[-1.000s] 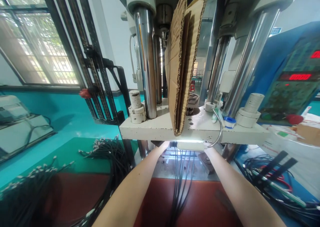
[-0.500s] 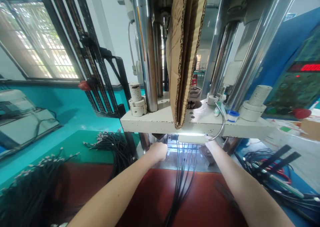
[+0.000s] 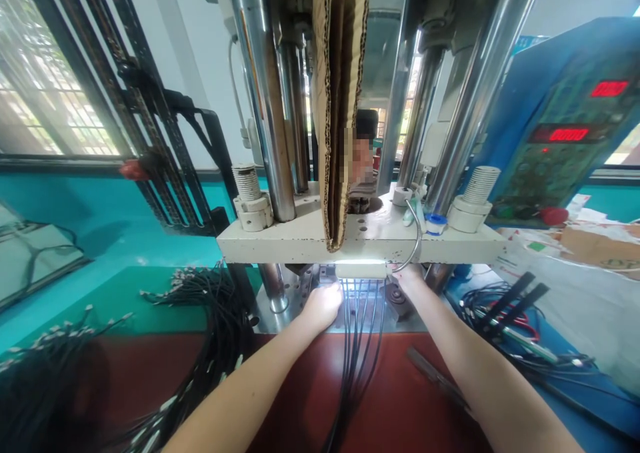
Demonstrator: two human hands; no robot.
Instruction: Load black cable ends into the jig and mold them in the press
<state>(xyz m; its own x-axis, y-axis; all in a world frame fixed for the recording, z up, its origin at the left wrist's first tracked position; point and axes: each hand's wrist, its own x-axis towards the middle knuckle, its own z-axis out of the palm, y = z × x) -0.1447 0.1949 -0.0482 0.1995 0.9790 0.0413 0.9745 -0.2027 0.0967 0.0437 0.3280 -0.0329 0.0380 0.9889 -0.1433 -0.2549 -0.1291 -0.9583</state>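
I cannot tell what curled left hand or right hand pinches; uneven pulling could misalign the black cables.

At six o'clock, right in front of me, I have a red-brown tabletop, with thin black cables trailing down over it and a dark flat strip lying between four and five. Toward eight, I see a green sheet carrying a dark wire bundle with pale tips. Near four, my blue bench top bears coiled leads. At three, a blue roll sits on the cream plate.
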